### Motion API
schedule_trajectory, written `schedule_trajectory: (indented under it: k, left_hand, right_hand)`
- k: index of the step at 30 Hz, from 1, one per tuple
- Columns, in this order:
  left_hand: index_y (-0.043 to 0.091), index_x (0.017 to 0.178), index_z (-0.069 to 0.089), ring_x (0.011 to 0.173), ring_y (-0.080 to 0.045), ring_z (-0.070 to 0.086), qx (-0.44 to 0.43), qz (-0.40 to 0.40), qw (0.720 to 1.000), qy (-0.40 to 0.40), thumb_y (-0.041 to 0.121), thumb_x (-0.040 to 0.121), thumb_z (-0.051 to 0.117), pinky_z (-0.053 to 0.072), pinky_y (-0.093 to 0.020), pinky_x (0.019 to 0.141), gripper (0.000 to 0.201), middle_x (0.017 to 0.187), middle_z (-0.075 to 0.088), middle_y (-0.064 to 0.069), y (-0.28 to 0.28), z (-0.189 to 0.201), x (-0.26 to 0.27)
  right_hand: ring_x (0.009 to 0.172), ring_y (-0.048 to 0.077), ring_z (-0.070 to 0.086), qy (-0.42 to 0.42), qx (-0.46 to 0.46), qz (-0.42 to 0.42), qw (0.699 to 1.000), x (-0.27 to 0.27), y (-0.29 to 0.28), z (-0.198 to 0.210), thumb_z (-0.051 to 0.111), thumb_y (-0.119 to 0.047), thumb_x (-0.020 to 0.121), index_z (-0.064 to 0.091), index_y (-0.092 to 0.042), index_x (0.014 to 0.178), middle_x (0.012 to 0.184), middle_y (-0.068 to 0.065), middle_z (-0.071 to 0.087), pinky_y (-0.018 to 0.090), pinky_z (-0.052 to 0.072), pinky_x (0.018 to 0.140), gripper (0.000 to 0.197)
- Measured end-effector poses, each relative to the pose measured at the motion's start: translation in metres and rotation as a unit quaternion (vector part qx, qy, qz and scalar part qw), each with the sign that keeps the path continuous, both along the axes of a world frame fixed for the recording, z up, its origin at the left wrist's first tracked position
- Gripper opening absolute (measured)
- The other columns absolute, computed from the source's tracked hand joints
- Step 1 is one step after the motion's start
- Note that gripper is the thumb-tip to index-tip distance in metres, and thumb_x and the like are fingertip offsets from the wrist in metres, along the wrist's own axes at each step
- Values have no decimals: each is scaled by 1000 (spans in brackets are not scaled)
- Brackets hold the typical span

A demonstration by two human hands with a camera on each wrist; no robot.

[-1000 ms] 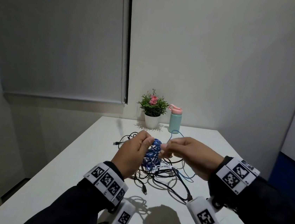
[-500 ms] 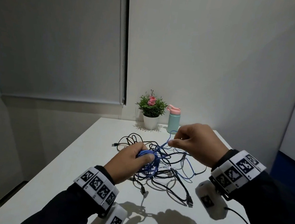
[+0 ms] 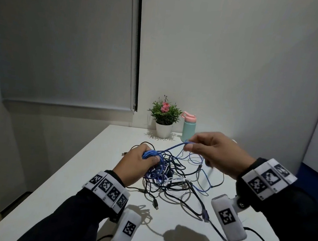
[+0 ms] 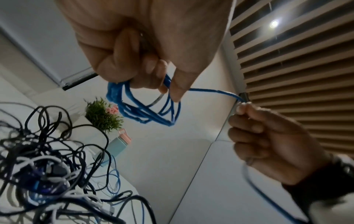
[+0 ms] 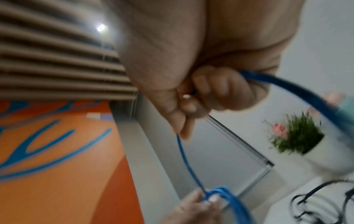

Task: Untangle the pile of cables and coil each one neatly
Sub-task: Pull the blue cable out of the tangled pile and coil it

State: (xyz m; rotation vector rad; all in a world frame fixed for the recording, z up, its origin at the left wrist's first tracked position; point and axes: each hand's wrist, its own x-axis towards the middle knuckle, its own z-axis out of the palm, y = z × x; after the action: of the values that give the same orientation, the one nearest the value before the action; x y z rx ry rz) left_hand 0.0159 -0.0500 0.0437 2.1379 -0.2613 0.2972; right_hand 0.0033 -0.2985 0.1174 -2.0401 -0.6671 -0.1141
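- Your left hand [image 3: 136, 164] is raised just above the table [image 3: 80, 173], its fingers curled round a bundle of loops of the blue cable [image 3: 151, 154]. From the left wrist view those loops [image 4: 145, 112] hang below your curled fingers [image 4: 122, 60], with the thumb pressed against them.
- Your right hand [image 3: 216, 153] is held higher and to the right, apart from the left. Its thumb and forefinger pinch a single strand of the same blue cable, and the other fingers are curled in below.
- The strand runs in a nearly straight line from the left-hand bundle up to your right fingertips [image 3: 187, 147]. In the right wrist view, blurred, the blue cable [image 5: 185, 159] passes from your pinching fingers [image 5: 184, 121] down to the coil at the other hand [image 5: 193, 207], and a second length arcs off to the right.
- Beyond your right hand the blue cable drops back to the table in loose curves and joins the pile of cables [image 3: 175, 181].
- That pile lies on the table between and just below your hands: black, white and blue cables crossing one another, with a plug end [image 3: 156, 204] sticking out toward you. Where the blue cable ends inside the tangle you cannot tell.
- At the far edge of the table stand a potted plant [image 3: 164, 119] and, just beside it on the right, a water bottle [image 3: 189, 127] with a pink lid.
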Motion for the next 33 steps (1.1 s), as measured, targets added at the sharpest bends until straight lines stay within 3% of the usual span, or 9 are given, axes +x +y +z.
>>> schedule_trajectory:
  k: [2, 5, 12, 15, 17, 23, 26, 29, 33]
  left_hand:
    - [17, 87, 56, 45, -8, 37, -55, -70, 995, 42, 34, 94, 66, 30, -25, 45, 20, 58, 49, 8, -2, -4, -6]
    - [22, 83, 56, 44, -7, 30, -163, -176, 968, 79, 33, 91, 69, 25, -18, 42, 18, 54, 41, 10, -7, -2, -18]
    - [18, 93, 56, 42, -4, 32, -311, -218, 922, 70, 28, 94, 67, 35, -15, 41, 15, 51, 37, 10, -28, 17, -34]
    - [19, 116, 61, 40, 0, 45, -270, -157, 949, 47, 26, 100, 59, 41, -14, 42, 17, 48, 50, 14, -29, 19, -30]
    - [17, 119, 65, 39, -1, 39, -257, -144, 954, 54, 30, 101, 57, 35, -14, 40, 24, 47, 43, 14, -26, 18, -26]
    - [9, 106, 66, 42, -7, 32, -270, -63, 959, 53, 35, 101, 56, 29, -22, 42, 29, 53, 36, 8, -17, 15, -12]
    - [12, 105, 66, 44, -8, 36, -272, -32, 961, 40, 35, 102, 56, 37, -27, 51, 25, 56, 40, 7, -18, 9, -9]
    - [15, 110, 65, 46, -5, 42, -304, -35, 951, 37, 32, 102, 55, 44, -29, 58, 21, 54, 47, 13, -27, 3, -10]
    - [9, 117, 64, 52, -6, 39, -409, -75, 908, 54, 25, 101, 56, 35, -18, 45, 24, 65, 44, 4, -41, 0, -18]
  right_hand:
    - [43, 1, 41, -93, -5, -84, 992, 14, -2, -6, 68, -30, 91, 76, -22, 89, 54, -14, 52, 9, 30, 44, 12]
    - [40, 8, 35, 2, 76, -111, 991, 30, -3, -21, 68, -32, 91, 76, -20, 91, 47, -12, 43, 20, 30, 40, 14]
    - [38, 15, 25, 191, -42, 76, 978, 15, 25, -59, 73, -43, 78, 76, -29, 68, 46, -3, 32, 22, 22, 41, 17]
    - [40, 1, 47, 146, -123, 82, 978, 9, 30, -53, 70, -38, 87, 80, -34, 87, 47, -15, 55, 12, 35, 43, 11]
    - [63, -10, 60, 130, -157, 73, 976, 8, 31, -50, 68, -33, 90, 79, -30, 98, 73, -20, 72, 9, 43, 66, 14]
    - [105, 6, 56, -29, -213, -82, 973, 3, 21, -30, 62, -35, 95, 55, -27, 135, 122, -8, 55, 20, 42, 89, 42]
    - [89, -2, 56, -171, -66, -122, 975, -11, 24, -12, 62, -28, 94, 68, -26, 109, 102, -12, 60, 13, 42, 75, 16]
    - [84, 3, 59, -156, -153, -29, 975, -25, 40, -10, 61, -34, 94, 75, -25, 102, 90, -9, 65, 23, 47, 75, 18]
    - [87, 23, 56, -188, -285, -93, 935, -24, 50, -24, 52, -36, 98, 71, -20, 107, 92, 6, 53, 33, 44, 76, 26]
